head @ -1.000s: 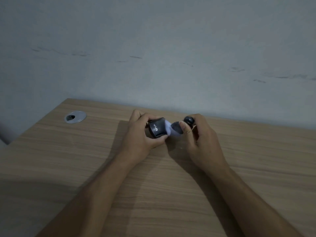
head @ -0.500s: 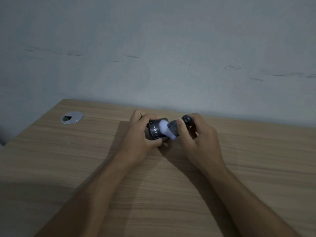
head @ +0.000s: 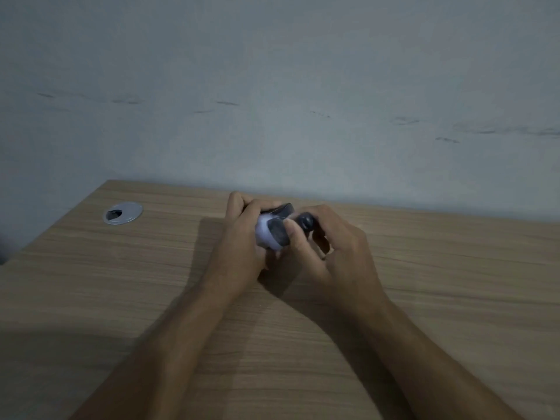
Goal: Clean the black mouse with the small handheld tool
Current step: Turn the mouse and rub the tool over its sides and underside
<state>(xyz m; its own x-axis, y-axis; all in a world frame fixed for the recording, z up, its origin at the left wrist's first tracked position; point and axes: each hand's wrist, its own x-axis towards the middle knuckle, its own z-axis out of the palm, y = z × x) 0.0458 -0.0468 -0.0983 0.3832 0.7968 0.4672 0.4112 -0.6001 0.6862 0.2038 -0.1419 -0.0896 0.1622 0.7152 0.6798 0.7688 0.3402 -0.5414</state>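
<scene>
My left hand (head: pixel 242 247) grips the black mouse (head: pixel 285 210) just above the wooden desk (head: pixel 454 283), near its far edge. Most of the mouse is hidden by my fingers and by the tool. My right hand (head: pixel 330 256) holds a small handheld tool (head: pixel 280 231) with a dark body, a round dark end and a pale, soft whitish head. The pale head is pressed against the mouse, between my two hands. The tool and the mouse are blurred.
A round grey cable grommet (head: pixel 122 213) is set into the desk at the far left. A bare grey wall (head: pixel 272 101) rises right behind the desk's far edge. The desk's left edge runs diagonally toward me.
The tool's pale head has slid left across the mouse, from its right end to covering most of it. My right hand followed leftward, closer to my left hand.
</scene>
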